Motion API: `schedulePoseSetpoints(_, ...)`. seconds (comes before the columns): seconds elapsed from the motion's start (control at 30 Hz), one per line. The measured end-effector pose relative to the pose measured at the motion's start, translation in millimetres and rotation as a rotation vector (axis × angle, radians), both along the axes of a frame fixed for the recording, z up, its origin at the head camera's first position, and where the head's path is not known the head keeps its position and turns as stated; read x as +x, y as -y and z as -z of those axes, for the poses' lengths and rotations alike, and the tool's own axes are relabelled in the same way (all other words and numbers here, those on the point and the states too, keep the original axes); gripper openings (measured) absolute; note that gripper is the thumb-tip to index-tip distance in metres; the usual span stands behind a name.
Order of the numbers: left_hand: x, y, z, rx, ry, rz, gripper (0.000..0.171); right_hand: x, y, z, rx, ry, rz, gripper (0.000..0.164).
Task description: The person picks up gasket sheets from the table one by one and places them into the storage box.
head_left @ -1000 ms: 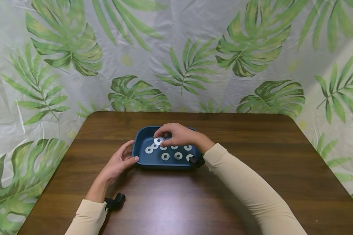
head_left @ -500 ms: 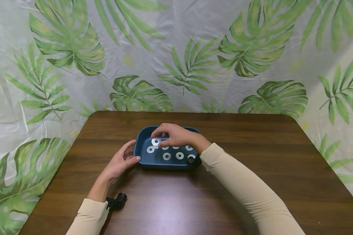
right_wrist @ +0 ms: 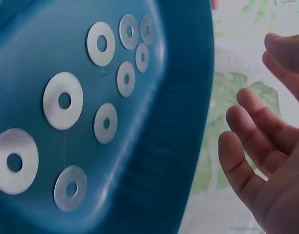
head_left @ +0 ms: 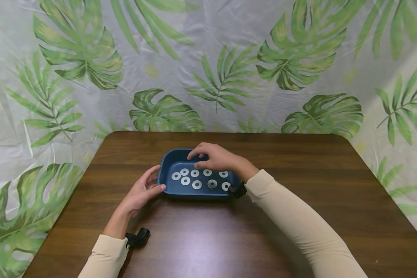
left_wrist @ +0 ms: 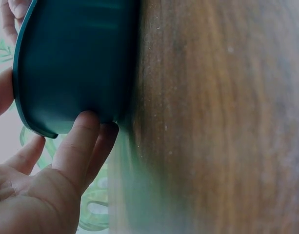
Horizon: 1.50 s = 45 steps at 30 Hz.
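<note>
A blue rectangular tray [head_left: 194,196] with rounded corners sits on the table. Several flat metal washers [head_left: 196,184] lie apart in loose rows on its floor; one washer [head_left: 185,180] is near the left end, in front of another. My left hand [head_left: 142,193] holds the tray's left end, thumb at the front corner rim; in the left wrist view its fingertips [left_wrist: 87,119] press the outer wall. Above the tray's back half hovers my right hand [head_left: 217,157], fingers loosely bent and parted with nothing between them. It hides part of the back rim.
The dark wooden table [head_left: 299,170] extends all around the tray. A leaf-patterned curtain [head_left: 222,77] hangs behind its back edge. Black wrist cameras [head_left: 138,237] are strapped at both sleeves, the right one close over the tray's right front corner.
My right hand has let go of a washer, which now lies flat near the tray's left end. That hand has lifted and shifted right. The left hand stays put.
</note>
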<state>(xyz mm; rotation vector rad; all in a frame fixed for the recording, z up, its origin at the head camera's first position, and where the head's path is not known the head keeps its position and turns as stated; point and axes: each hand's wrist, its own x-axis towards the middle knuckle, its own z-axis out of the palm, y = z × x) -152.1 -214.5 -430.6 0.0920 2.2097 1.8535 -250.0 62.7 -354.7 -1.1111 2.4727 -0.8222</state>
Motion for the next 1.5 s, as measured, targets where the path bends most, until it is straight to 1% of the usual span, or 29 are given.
schedulePoseSetpoints(0.2, 2.8, 1, 1.4, -0.005, 0.004, -0.008, 0.073, 10.6, -26, 1.6, -0.053, -0.058, 0.011, 0.028)
schedulePoseSetpoints(0.47, 3.7, 3, 1.0, -0.011, 0.003, -0.011, 0.072, 25.0, -72, 8.3, -0.161, -0.122, 0.087, 0.026)
schedulePoseSetpoints(0.57, 2.9, 2, 4.3, -0.013, -0.007, -0.009, 0.072, 30.5, -95, 13.3, -0.185, -0.134, 0.126, 0.025)
schedulePoseSetpoints(0.7, 2.0, -1, 8.7, -0.010, -0.007, -0.004, 0.072, 41.0, -130, 24.9, -0.193, -0.160, 0.194, 0.025)
schedulePoseSetpoints(0.8, 2.5, -3, 9.9, -0.004, 0.004, -0.008, 0.071, 50.9, -152, 33.1, -0.184, -0.212, 0.235, 0.023)
schedulePoseSetpoints(0.9, 3.8, -4, 9.8, 0.002, 0.004, -0.013, 0.071, 60.1, -168, 37.4, -0.186, -0.263, 0.262, 0.023)
schedulePoseSetpoints(1.07, 5.6, -4, 7.8, 0.010, -0.009, -0.013, 0.072, 69.1, -179, 36.2, -0.190, -0.293, 0.277, 0.025)
schedulePoseSetpoints(1.33, 5.2, -3, 6.1, 0.007, -0.008, -0.011, 0.072, 67.6, -179, 36.7, -0.182, -0.301, 0.276, 0.026)
schedulePoseSetpoints(1.43, 5.7, -2, 2.7, -0.050, -0.015, -0.023, 0.070, 66.1, -177, 36.2, -0.159, -0.322, 0.281, 0.026)
schedulePoseSetpoints(1.5, 6.7, -1, -2.7, -0.132, -0.052, -0.047, 0.068, 65.1, -176, 34.5, -0.137, -0.347, 0.285, 0.026)
